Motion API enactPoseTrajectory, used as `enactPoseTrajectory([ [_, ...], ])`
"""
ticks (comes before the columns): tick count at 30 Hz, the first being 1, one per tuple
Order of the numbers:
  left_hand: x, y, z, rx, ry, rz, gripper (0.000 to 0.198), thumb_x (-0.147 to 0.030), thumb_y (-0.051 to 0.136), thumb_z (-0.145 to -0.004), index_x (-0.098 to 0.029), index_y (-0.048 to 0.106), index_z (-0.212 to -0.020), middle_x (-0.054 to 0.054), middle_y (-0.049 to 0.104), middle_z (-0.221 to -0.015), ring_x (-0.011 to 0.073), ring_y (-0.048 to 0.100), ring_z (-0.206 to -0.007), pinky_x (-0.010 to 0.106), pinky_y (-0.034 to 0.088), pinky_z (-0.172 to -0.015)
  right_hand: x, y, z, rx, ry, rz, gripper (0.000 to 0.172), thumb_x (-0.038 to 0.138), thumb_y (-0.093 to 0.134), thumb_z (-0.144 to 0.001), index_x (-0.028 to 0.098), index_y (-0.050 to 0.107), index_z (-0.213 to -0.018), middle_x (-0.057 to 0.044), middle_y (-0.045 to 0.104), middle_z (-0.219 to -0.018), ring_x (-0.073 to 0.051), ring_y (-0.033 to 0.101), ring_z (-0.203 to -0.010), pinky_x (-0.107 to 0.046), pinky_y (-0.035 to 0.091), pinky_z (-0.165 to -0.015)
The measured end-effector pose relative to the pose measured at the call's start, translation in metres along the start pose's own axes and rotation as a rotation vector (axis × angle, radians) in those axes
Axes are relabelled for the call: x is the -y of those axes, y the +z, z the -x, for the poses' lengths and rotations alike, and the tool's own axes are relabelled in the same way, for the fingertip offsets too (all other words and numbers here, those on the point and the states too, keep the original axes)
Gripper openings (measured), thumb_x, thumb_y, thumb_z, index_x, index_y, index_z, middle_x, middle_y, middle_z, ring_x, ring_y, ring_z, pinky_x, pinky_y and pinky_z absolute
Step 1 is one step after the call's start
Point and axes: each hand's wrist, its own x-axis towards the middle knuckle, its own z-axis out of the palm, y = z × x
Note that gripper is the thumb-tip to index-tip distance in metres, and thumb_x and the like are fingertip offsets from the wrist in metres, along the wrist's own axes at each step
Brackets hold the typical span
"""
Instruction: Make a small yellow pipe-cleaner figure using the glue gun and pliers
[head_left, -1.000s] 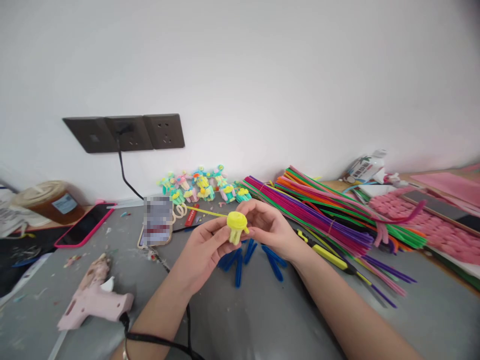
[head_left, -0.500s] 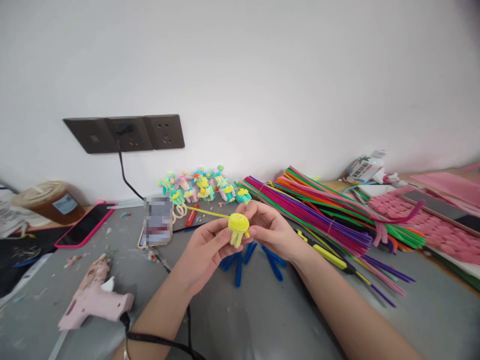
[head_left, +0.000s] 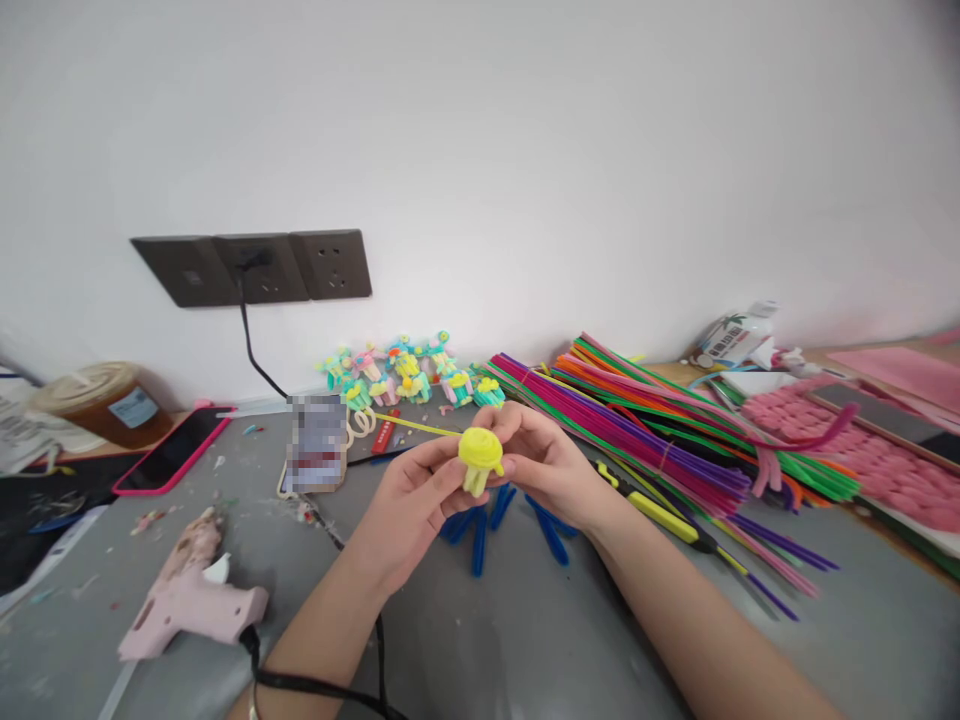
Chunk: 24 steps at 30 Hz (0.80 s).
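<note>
A small yellow pipe-cleaner figure (head_left: 480, 458), with a coiled round top and paler stubby legs, is held up between both hands over the table. My left hand (head_left: 412, 505) is closed with thumb and fingers on its left side. My right hand (head_left: 544, 460) pinches at its right side and rear. A long yellow strand (head_left: 420, 424) runs from behind the figure toward the upper left. Beneath the hands lie several folded blue pipe-cleaner pieces (head_left: 478, 540), partly covered by my fingers.
Finished colourful figures (head_left: 405, 368) cluster by the wall. Bundles of pipe cleaners (head_left: 630, 425) and a yellow-black tool (head_left: 660, 512) lie right. A pink glue gun (head_left: 191, 600), its black cord (head_left: 322, 682), a pink-cased phone (head_left: 176, 450) and a drink cup (head_left: 105, 405) are left.
Almost nothing differs. The whole view has shifted slightly, and both hands still hold the yellow figure with nearly the same grip.
</note>
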Motion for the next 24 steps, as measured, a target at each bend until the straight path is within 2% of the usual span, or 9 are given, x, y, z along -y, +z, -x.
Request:
enactPoseTrajectory([
  [6, -0.0013, 0.0001, 0.0021, 0.023, -0.023, -0.035, 0.022, -0.031, 0.079, -0.076, -0.019, 0.078, -0.095, 0.004, 0.076, -0.081, 0.0122, 0.071, -0.072, 0.018, 0.058, -0.068, 0.0050, -0.0006, 0.0003, 0.014, 0.057, -0.055, 0.016, 0.025, 0.077, -0.081, 0.021, 0.062, -0.086, 0.000, 0.059, -0.093, -0.010, 0.059, -0.078, -0.023, 0.048, -0.070],
  [11, -0.0018, 0.0008, 0.0008, -0.011, -0.008, -0.058, 0.024, -0.031, 0.081, -0.074, -0.019, 0.078, -0.094, 0.004, 0.075, -0.080, 0.0114, 0.070, -0.070, 0.018, 0.057, -0.067, 0.0067, 0.0014, 0.0005, -0.005, 0.088, -0.045, 0.020, 0.024, 0.078, -0.079, 0.021, 0.059, -0.084, 0.000, 0.059, -0.091, -0.011, 0.059, -0.077, -0.023, 0.049, -0.067],
  [19, -0.0013, 0.0034, 0.0019, -0.055, -0.002, -0.039, 0.027, -0.031, 0.083, -0.071, -0.017, 0.078, -0.092, 0.005, 0.073, -0.080, 0.0103, 0.065, -0.067, 0.020, 0.057, -0.067, -0.0005, 0.0014, 0.0000, -0.014, -0.005, 0.011, 0.021, 0.022, 0.077, -0.079, 0.022, 0.059, -0.087, -0.001, 0.059, -0.091, -0.012, 0.058, -0.076, -0.024, 0.051, -0.066],
  [24, -0.0019, 0.0040, 0.0001, -0.049, 0.004, -0.014, 0.024, -0.029, 0.083, -0.072, -0.018, 0.078, -0.093, 0.003, 0.073, -0.079, 0.0087, 0.064, -0.067, 0.017, 0.055, -0.064, 0.0001, 0.0036, -0.0010, -0.035, -0.070, 0.078, 0.019, 0.022, 0.077, -0.079, 0.022, 0.060, -0.087, -0.002, 0.058, -0.090, -0.013, 0.057, -0.077, -0.025, 0.051, -0.067],
])
